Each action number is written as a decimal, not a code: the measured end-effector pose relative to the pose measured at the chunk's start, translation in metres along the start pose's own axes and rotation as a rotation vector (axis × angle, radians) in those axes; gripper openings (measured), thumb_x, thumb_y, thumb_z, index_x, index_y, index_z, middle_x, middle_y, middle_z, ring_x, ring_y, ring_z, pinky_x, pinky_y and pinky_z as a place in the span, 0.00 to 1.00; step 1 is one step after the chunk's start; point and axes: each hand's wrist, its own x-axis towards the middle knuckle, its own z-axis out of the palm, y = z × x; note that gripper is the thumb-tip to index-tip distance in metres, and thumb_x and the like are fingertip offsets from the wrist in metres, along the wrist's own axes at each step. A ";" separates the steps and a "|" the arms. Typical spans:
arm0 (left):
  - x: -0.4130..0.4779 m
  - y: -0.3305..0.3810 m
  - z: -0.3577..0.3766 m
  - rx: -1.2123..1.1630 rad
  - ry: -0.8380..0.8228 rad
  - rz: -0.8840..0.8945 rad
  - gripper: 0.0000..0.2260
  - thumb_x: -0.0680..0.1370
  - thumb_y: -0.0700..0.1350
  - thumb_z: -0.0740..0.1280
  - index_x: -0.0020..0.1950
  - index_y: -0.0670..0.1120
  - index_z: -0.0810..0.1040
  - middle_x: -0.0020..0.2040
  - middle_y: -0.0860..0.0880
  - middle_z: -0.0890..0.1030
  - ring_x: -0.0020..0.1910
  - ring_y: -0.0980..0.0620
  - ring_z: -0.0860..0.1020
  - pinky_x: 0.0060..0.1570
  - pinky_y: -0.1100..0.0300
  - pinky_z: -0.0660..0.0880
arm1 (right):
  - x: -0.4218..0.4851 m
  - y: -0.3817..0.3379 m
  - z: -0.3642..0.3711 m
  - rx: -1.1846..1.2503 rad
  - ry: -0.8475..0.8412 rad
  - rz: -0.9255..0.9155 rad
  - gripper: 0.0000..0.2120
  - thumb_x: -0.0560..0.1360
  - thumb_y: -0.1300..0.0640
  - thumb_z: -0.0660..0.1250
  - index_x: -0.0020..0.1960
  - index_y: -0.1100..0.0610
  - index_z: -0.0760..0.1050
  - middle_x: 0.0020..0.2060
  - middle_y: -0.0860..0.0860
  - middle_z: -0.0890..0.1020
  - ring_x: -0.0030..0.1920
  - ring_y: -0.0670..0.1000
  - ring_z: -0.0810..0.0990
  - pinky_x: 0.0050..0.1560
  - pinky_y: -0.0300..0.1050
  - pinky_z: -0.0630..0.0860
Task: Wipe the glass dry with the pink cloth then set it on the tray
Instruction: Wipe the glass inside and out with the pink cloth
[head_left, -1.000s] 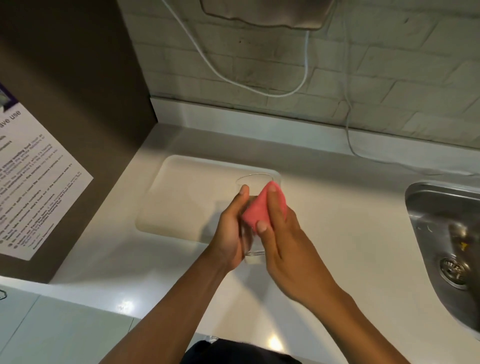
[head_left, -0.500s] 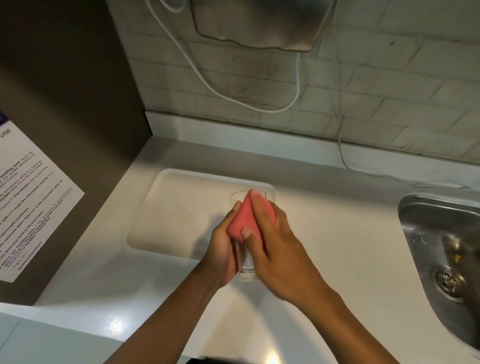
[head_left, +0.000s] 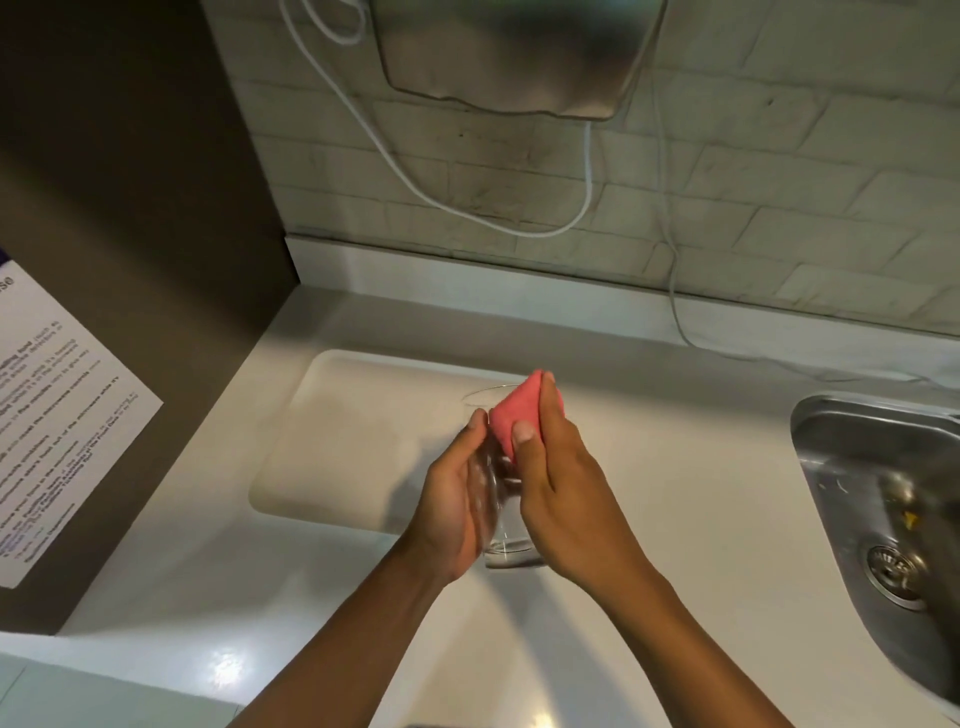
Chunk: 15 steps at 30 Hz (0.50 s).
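Left hand wrapped around side of glass, gripping it. Right hand pinched pink cloth against glass near rim. Glass was held up over counter, just past right edge of tray. Tray sat near back left corner of counter. Sink was at right edge.

Glass looked hard, light and smooth. Likely slippery if wet, and would break if dropped. Best hold: around middle of side, not rim. Cloth looked soft and bendy.
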 end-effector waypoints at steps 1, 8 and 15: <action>0.000 0.003 -0.001 -0.014 -0.004 0.016 0.28 0.83 0.61 0.58 0.70 0.40 0.79 0.70 0.33 0.79 0.72 0.31 0.74 0.77 0.35 0.64 | -0.008 0.001 0.000 0.004 -0.025 0.004 0.29 0.82 0.37 0.43 0.80 0.38 0.38 0.80 0.44 0.60 0.75 0.48 0.67 0.71 0.37 0.65; -0.005 0.006 -0.001 -0.101 -0.002 -0.087 0.29 0.80 0.65 0.60 0.57 0.40 0.85 0.51 0.39 0.85 0.50 0.42 0.84 0.53 0.48 0.82 | -0.033 0.001 0.001 -0.189 -0.092 -0.141 0.29 0.83 0.39 0.50 0.80 0.35 0.40 0.79 0.41 0.55 0.76 0.46 0.63 0.72 0.42 0.66; -0.009 0.007 0.002 -0.113 0.018 -0.063 0.33 0.76 0.67 0.62 0.59 0.39 0.84 0.57 0.35 0.84 0.55 0.37 0.83 0.60 0.42 0.79 | -0.048 0.007 0.010 -0.054 0.108 -0.137 0.27 0.82 0.38 0.52 0.80 0.40 0.54 0.78 0.37 0.47 0.74 0.41 0.61 0.62 0.25 0.66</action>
